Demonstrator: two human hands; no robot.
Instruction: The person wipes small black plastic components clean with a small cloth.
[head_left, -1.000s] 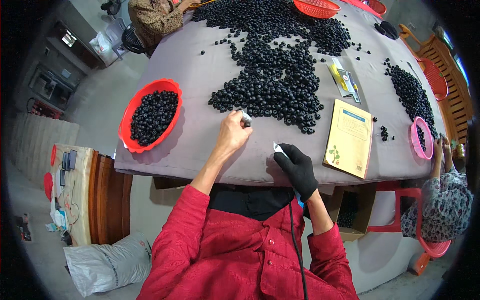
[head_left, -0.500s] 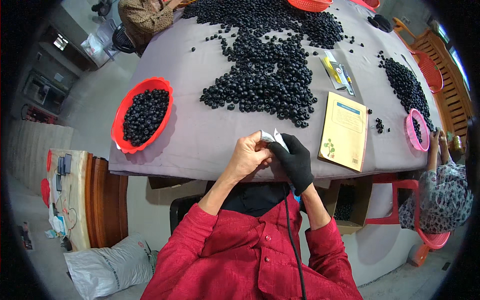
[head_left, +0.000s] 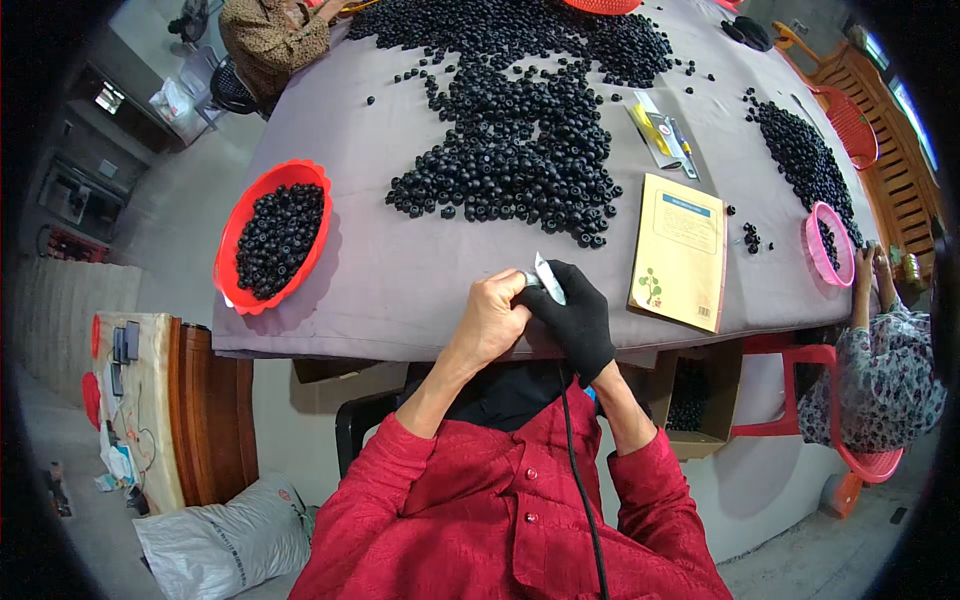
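Observation:
At the table's near edge my left hand [head_left: 491, 317], bare, meets my right hand [head_left: 575, 322], which wears a black glove. Both are closed, with fingers curled toward each other. A white pointed strip [head_left: 550, 281] sticks up between them, against the glove; whether it is tape, paper or a wrapped fingertip I cannot tell. Something whitish also covers the tip of my left index finger. What the fingers pinch is hidden. Just beyond my hands lies a large heap of small black bead-like pieces [head_left: 500, 185], round with a hollow in one end.
A red scalloped basket [head_left: 322, 230] of black pieces stands left. At right lie a yellow booklet [head_left: 680, 250], a packaged yellow tool [head_left: 655, 130] and a pink basket [head_left: 812, 240]. Two people sit at the table, one far left, one right. Below is an open cardboard box [head_left: 725, 400].
My hands have stayed together, and the left fingers have closed in nearer the glove. The white strip stands a little higher. The whole view has shifted slightly.

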